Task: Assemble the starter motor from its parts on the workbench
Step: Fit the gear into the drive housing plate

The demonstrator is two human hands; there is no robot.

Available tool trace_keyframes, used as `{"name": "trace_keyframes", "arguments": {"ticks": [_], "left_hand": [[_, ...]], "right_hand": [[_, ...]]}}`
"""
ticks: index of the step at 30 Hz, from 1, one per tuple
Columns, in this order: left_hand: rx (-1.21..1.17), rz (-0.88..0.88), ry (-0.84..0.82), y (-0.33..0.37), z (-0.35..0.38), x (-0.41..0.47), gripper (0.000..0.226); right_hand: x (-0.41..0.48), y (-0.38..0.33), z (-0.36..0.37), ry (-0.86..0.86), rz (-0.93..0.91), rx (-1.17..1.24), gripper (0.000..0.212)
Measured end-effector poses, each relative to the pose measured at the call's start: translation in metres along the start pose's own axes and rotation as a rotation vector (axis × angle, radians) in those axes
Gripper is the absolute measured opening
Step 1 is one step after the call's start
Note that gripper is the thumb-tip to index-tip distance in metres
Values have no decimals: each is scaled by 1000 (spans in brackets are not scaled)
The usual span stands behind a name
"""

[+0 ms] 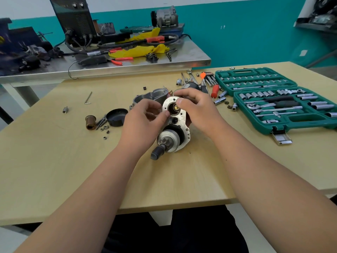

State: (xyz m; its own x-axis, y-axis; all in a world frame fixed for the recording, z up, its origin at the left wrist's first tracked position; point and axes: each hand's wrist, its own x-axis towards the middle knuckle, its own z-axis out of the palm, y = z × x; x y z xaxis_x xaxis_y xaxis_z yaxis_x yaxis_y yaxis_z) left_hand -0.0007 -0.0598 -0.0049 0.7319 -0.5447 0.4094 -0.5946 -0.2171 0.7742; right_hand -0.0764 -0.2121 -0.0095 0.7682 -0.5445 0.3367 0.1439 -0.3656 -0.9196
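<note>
Sitting at nine o'clock of the motor point(183, 117), mid table point(164, 179), loose nuts point(104, 127) could scatter under a sweeping forearm. Left hand point(144, 121) pinches the motor's left edge; right hand point(198, 108), at two o'clock, curls over its top. A slipped grip might let the motor roll.

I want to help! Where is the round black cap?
Head view: the round black cap lies left of the left hand, beside the brown sleeve.

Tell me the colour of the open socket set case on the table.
The socket set case is dark teal green, seen clearly in the head view.
</note>
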Motion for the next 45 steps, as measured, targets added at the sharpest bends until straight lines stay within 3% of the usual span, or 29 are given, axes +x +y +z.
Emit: {"name": "trace_keyframes", "arguments": {"ticks": [12,20,27,32,40,45], "left_hand": [[-276,2,88,-7,8,-19,15],[-333,13,79,-8,10,-26,12],[-367,0,38,-15,5,-28,16],[-376,47,-12,-14,2,-31,12],[-425,147,-66,-11,4,-35,12],[-399,143,-60,-13,4,-34,12]], "right_hand": [[-5,-7,-3,-152,-22,175,36],[-6,-11,-5,-247,-11,193,43],[-6,-13,-4,-319,101,386,41],[-5,-14,-3,-233,128,415,37],[-4,-16,-1,-56,33,245,28],[-5,-19,-2,-33,-2,232,29]]}}
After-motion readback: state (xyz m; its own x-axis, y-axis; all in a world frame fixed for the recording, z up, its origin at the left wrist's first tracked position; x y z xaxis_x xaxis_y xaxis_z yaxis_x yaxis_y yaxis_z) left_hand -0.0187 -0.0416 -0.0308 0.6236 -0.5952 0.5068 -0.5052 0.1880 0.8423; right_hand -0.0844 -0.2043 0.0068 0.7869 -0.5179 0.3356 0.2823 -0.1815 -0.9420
